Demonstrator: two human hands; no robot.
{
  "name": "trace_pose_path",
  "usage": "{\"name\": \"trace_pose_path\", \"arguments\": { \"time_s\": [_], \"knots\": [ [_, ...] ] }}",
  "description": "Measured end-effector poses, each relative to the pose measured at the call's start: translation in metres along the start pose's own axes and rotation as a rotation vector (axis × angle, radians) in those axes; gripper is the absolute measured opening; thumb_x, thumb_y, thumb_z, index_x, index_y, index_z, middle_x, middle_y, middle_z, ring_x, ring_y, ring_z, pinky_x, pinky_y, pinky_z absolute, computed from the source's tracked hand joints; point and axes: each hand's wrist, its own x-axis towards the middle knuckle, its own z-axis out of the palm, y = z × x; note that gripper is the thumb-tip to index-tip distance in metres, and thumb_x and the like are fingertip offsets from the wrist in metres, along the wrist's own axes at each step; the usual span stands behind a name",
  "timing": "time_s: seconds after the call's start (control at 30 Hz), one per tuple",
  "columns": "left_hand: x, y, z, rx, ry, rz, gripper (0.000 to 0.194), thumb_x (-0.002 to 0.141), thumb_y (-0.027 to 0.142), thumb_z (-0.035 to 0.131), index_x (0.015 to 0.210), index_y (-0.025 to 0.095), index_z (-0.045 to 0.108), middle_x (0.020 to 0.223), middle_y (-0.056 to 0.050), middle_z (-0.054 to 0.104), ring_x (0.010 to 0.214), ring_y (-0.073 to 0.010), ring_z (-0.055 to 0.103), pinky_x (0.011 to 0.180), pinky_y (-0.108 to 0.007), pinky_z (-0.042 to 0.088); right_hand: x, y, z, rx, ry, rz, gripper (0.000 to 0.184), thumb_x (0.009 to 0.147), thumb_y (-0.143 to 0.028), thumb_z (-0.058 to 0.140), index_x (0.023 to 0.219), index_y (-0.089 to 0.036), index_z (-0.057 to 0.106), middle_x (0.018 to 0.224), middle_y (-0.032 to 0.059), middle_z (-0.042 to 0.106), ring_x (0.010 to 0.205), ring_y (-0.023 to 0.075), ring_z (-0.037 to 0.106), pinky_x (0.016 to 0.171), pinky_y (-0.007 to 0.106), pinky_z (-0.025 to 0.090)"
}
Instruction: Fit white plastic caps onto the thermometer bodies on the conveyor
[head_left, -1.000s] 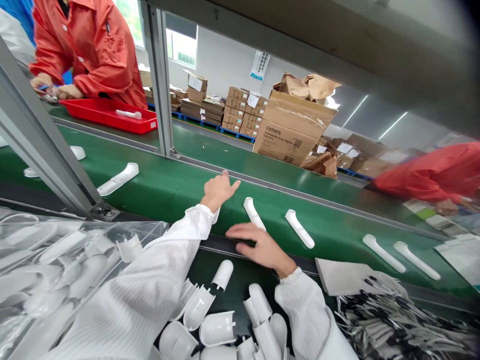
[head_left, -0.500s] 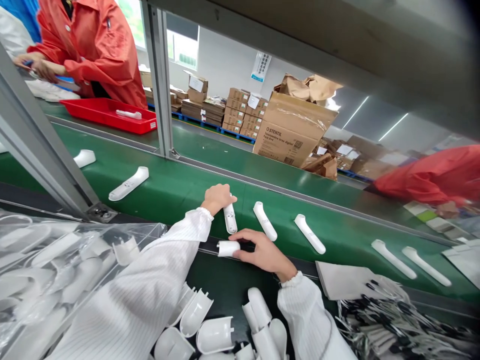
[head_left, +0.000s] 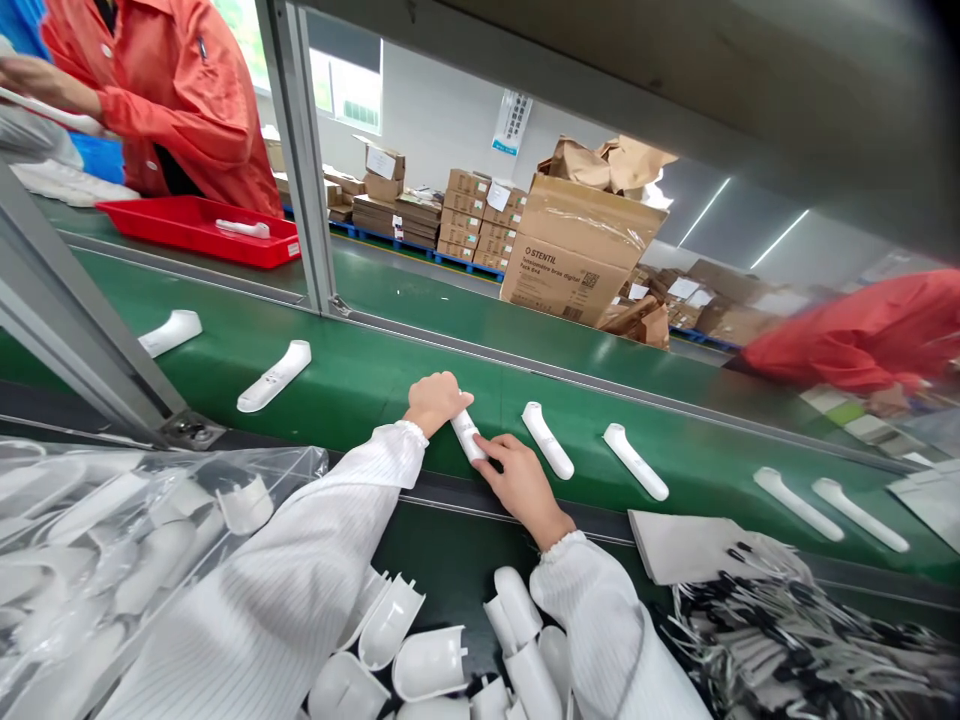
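Observation:
My left hand is closed round the upper end of a white handheld device over the green conveyor belt. At the device's lower end, my right hand pinches the white plastic cover with thumb and fingers. Cover and device meet there, but the fingers hide part of the joint, so I cannot tell whether it is seated. Several loose white covers lie in a heap on the dark surface between my forearms.
More white devices lie spaced along the belt. At left is a clear bag of white parts; at right, grey cuffs with cords. A metal post and red tray stand beyond. Co-workers in red are opposite.
My right hand has brought the cover up and against the lower end of the device. The left hand keeps its hold. Other devices on the belt have shifted right.

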Motion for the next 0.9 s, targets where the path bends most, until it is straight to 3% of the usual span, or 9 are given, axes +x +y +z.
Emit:
{"name": "trace_pose_path", "arguments": {
  "time_s": [0.13, 0.3, 0.43, 0.53, 0.63, 0.77, 0.9],
  "knots": [
    [-0.001, 0.004, 0.004, -0.007, 0.001, 0.020, 0.040, 0.081, 0.048, 0.054, 0.104, 0.018, 0.068, 0.104, -0.015, 0.070, 0.096, -0.0300, 0.068, 0.080, -0.035, 0.051, -0.002, -0.004, -0.011, -0.134, -0.041, 0.047, 0.039, 0.093, -0.025, 0.057, 0.132, -0.024, 0.062, 0.109, 0.0063, 0.071, 0.102, 0.0231, 0.063, 0.087, 0.030, 0.047],
    [-0.001, 0.006, 0.005, -0.010, -0.002, 0.032, 0.039, 0.081, 0.046, 0.053, 0.104, 0.018, 0.068, 0.104, -0.015, 0.070, 0.098, -0.0304, 0.067, 0.082, -0.036, 0.051, -0.004, -0.010, -0.028, -0.338, -0.119, 0.166, 0.041, 0.093, -0.031, 0.053, 0.134, -0.032, 0.059, 0.091, 0.0034, 0.074, 0.083, 0.0242, 0.068, 0.067, 0.030, 0.045],
    [-0.002, 0.008, 0.006, -0.011, -0.010, 0.049, 0.040, 0.081, 0.046, 0.052, 0.103, 0.017, 0.068, 0.103, -0.015, 0.070, 0.095, -0.0314, 0.067, 0.079, -0.037, 0.052, -0.003, -0.009, -0.033, -0.413, -0.209, 0.171, 0.043, 0.096, -0.036, 0.052, 0.138, -0.034, 0.054, 0.093, 0.0055, 0.074, 0.087, 0.0252, 0.070, 0.069, 0.030, 0.046],
    [-0.002, 0.012, 0.009, 0.000, -0.005, 0.087, 0.042, 0.081, 0.047, 0.052, 0.105, 0.017, 0.067, 0.105, -0.015, 0.070, 0.096, -0.0317, 0.067, 0.079, -0.038, 0.052, 0.000, -0.001, -0.032, -0.357, -0.237, 0.126, 0.039, 0.097, -0.034, 0.054, 0.135, -0.031, 0.058, 0.114, 0.0090, 0.072, 0.111, 0.0267, 0.065, 0.083, 0.031, 0.047],
    [-0.004, 0.018, 0.012, 0.005, -0.041, 0.139, 0.045, 0.083, 0.051, 0.050, 0.108, 0.018, 0.067, 0.108, -0.015, 0.069, 0.099, -0.0310, 0.067, 0.082, -0.037, 0.051, 0.004, 0.010, -0.032, -0.268, -0.249, 0.146, 0.037, 0.097, -0.033, 0.056, 0.133, -0.029, 0.060, 0.120, 0.0086, 0.070, 0.128, 0.0271, 0.054, 0.094, 0.032, 0.045],
    [-0.007, 0.021, 0.005, -0.039, -0.096, 0.201, 0.065, 0.083, 0.072, 0.040, 0.112, 0.019, 0.065, 0.112, -0.015, 0.068, 0.102, -0.0318, 0.065, 0.085, -0.039, 0.050, 0.003, 0.018, -0.047, -0.169, -0.235, 0.222, 0.043, 0.095, -0.038, 0.057, 0.138, -0.032, 0.056, 0.129, 0.0057, 0.066, 0.121, 0.0281, 0.059, 0.096, 0.036, 0.046],
    [0.003, -0.007, -0.026, -0.129, 0.079, 0.096, 0.073, 0.082, 0.079, 0.034, 0.117, 0.021, 0.061, 0.112, -0.014, 0.068, 0.104, -0.0334, 0.063, 0.086, -0.042, 0.050, -0.014, -0.001, -0.080, -0.019, -0.160, 0.126, 0.041, 0.095, -0.030, 0.054, 0.136, -0.026, 0.058, 0.128, 0.0044, 0.067, 0.106, 0.0225, 0.065, 0.094, 0.035, 0.049]
  ]
}}
